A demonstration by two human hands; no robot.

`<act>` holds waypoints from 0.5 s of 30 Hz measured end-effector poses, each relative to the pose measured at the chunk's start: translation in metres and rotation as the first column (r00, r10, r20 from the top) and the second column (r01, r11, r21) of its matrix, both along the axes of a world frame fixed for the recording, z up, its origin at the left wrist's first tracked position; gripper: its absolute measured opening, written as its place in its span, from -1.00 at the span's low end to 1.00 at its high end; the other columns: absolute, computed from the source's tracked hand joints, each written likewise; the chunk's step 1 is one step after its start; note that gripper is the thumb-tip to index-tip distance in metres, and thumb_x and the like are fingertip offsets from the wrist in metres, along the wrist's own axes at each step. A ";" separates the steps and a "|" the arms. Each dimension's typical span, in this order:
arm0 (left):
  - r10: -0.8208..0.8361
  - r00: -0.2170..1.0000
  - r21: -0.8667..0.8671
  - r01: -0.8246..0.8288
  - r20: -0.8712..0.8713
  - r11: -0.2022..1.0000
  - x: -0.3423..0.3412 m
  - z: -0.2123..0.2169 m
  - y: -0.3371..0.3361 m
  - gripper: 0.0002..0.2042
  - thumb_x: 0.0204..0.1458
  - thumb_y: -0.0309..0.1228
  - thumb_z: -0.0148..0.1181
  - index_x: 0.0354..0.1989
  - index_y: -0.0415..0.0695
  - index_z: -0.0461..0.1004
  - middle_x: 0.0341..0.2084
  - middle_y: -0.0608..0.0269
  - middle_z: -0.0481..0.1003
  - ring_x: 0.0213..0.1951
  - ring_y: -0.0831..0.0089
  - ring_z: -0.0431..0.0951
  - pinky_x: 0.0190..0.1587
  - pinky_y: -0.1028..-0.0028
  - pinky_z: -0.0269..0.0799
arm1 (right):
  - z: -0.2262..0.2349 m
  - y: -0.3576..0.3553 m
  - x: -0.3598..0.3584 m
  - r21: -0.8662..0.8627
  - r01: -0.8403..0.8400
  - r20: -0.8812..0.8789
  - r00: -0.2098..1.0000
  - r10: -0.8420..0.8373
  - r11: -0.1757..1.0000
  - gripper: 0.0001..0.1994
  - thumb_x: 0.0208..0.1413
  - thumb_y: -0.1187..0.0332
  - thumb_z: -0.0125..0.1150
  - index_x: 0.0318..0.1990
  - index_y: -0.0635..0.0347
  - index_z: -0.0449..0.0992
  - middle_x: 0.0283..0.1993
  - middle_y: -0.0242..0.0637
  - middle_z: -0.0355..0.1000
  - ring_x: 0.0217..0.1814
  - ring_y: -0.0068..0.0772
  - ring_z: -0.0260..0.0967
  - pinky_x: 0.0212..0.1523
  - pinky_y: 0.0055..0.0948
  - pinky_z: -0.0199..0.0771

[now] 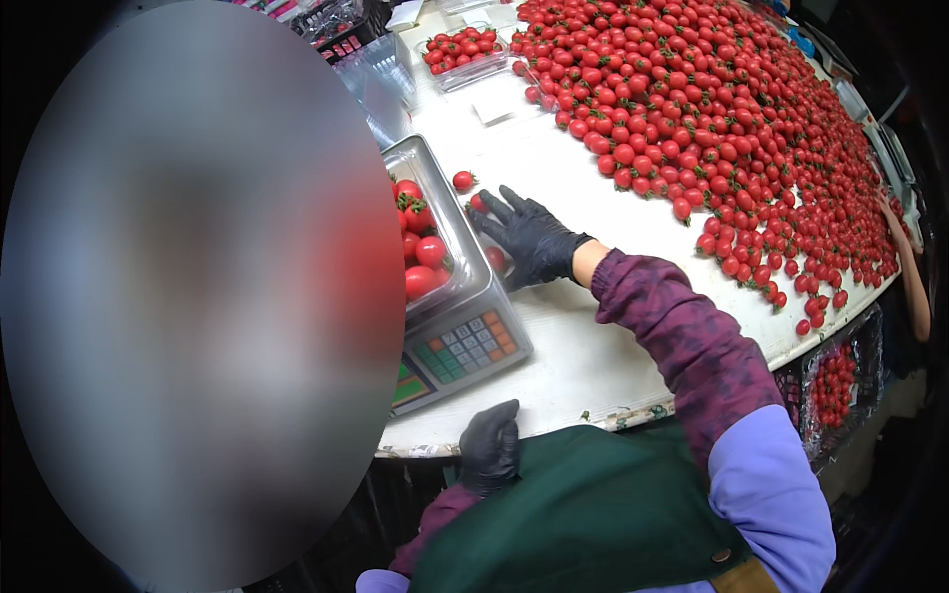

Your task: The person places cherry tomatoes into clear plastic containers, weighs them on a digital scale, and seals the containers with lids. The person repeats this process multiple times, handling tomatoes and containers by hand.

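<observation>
My right hand (529, 237), in a black glove, is open with its fingers spread, low over the white table beside a scale (479, 341). A cherry tomato (477, 203) is at its fingertips and another red tomato (496, 259) lies by its thumb; whether it touches them I cannot tell. A loose tomato (464, 181) lies just beyond. On the scale sits a clear plastic box (450, 212) with several tomatoes, partly hidden by a large blur. My left hand (491, 447), also black-gloved, is curled closed at the table's near edge, with nothing visible in it.
A big heap of cherry tomatoes (682, 89) spreads over the table's far and right side. A filled clear box (463, 51) stands at the back, near stacked clear containers (381, 84). A lined crate of tomatoes (833, 390) is below the right edge. Another person's arm (914, 282) shows far right.
</observation>
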State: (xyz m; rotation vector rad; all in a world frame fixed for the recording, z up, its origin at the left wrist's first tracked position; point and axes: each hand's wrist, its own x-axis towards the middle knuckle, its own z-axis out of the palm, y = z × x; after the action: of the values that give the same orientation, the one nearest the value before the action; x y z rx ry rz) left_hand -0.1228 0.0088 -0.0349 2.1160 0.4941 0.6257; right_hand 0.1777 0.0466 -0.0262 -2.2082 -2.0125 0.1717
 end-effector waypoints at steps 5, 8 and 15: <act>-0.065 0.997 0.178 0.070 -0.030 0.981 0.007 -0.002 0.003 -0.80 -0.01 -0.45 0.08 -0.21 -0.23 0.44 -0.43 0.07 0.48 -0.44 0.15 0.49 -0.39 0.27 0.39 | -0.033 0.031 0.013 0.184 -0.028 0.063 0.998 0.016 0.982 -0.23 -0.12 0.14 0.10 0.23 0.35 0.01 0.30 0.01 -0.02 0.38 0.06 -0.23 0.34 -0.16 -0.24; -0.041 0.997 0.244 0.057 -0.068 0.968 0.003 -0.004 0.004 -0.79 -0.03 -0.44 0.09 -0.20 -0.21 0.44 -0.45 0.11 0.47 -0.46 0.18 0.48 -0.42 0.29 0.37 | -0.028 0.039 0.015 0.278 0.019 -0.020 1.000 -0.013 0.960 -0.36 -0.13 0.18 0.10 0.15 0.28 0.16 0.25 -0.03 0.05 0.31 0.03 -0.07 0.24 -0.13 -0.02; -0.026 0.995 0.281 0.053 -0.101 0.958 0.007 -0.009 0.002 -0.77 -0.05 -0.43 0.11 -0.18 -0.17 0.45 -0.45 0.15 0.46 -0.48 0.23 0.45 -0.45 0.32 0.35 | -0.032 0.044 0.020 0.319 0.242 -0.167 0.966 -0.197 0.916 -0.52 -0.22 0.15 0.16 -0.08 0.12 0.36 0.13 -0.11 0.18 0.13 -0.05 0.14 -0.01 -0.14 0.25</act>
State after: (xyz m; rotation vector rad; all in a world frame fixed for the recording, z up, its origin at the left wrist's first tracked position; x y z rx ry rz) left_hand -0.1158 0.0106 -0.0440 2.4311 0.4345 0.6018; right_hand 0.1980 0.0910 -0.0578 -2.1181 -1.5720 -0.0508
